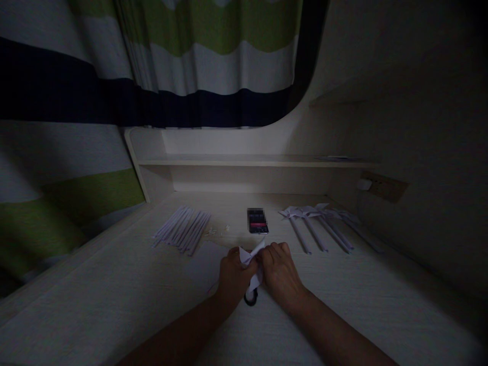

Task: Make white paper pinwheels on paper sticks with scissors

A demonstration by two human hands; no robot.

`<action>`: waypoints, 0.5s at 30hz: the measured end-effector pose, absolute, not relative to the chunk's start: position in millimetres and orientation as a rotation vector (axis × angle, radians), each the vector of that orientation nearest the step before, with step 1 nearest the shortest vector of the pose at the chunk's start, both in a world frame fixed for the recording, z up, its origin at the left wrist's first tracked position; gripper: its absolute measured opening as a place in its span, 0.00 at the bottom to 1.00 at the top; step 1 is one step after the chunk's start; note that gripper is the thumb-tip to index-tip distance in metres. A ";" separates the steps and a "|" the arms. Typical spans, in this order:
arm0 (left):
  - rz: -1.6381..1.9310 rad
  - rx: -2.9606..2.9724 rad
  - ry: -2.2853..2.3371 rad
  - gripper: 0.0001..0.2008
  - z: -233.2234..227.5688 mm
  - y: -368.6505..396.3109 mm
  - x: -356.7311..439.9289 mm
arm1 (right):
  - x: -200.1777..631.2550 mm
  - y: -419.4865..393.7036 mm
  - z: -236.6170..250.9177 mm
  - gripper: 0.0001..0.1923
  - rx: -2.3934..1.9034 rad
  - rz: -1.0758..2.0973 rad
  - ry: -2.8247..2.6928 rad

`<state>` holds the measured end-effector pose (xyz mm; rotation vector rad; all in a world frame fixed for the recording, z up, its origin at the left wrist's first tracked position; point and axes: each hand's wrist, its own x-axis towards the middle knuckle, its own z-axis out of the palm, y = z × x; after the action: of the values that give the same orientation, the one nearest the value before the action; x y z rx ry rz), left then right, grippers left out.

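Note:
Both hands meet over the near middle of the desk around a folded white paper pinwheel head (pixel 256 274). My left hand (pixel 233 274) grips its left side, the thumb pressed on the paper. My right hand (pixel 280 272) pinches the right side with bent fingers, and its fingertips are partly hidden. Just below the paper lies a black ring-shaped object (pixel 250 297), partly covered; its kind is unclear. Beside my left hand a flat sheet of white paper (pixel 204 267) rests on the desk.
Rolled paper sticks (pixel 183 229) lie in a bundle at left, with small pale bits (pixel 217 231) nearby. A phone (pixel 258 220) lies beyond my hands. Several paper pinwheels on sticks (pixel 318 229) lie at right. A shelf (pixel 244 161) spans the back; a plug (pixel 364 184) sits in the right wall.

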<state>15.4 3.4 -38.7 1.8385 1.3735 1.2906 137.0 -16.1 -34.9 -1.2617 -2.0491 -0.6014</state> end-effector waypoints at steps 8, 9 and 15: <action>1.314 1.812 1.280 0.06 -33.1 8.2 13.2 | 139.3 -17.8 -34.6 0.11 -1.099 -0.623 -2.151; 1.314 1.810 1.280 0.06 -33.6 8.9 13.2 | 139.4 -18.6 -33.8 0.10 -1.108 -0.596 -2.146; 1.289 1.810 1.305 0.05 -36.3 10.6 12.7 | 141.1 -22.0 -29.4 0.09 -1.165 -0.455 -2.071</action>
<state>12.7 10.6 -36.3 1.8101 1.3046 1.2891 141.1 -22.0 -29.4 -1.1654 -2.0705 -0.4549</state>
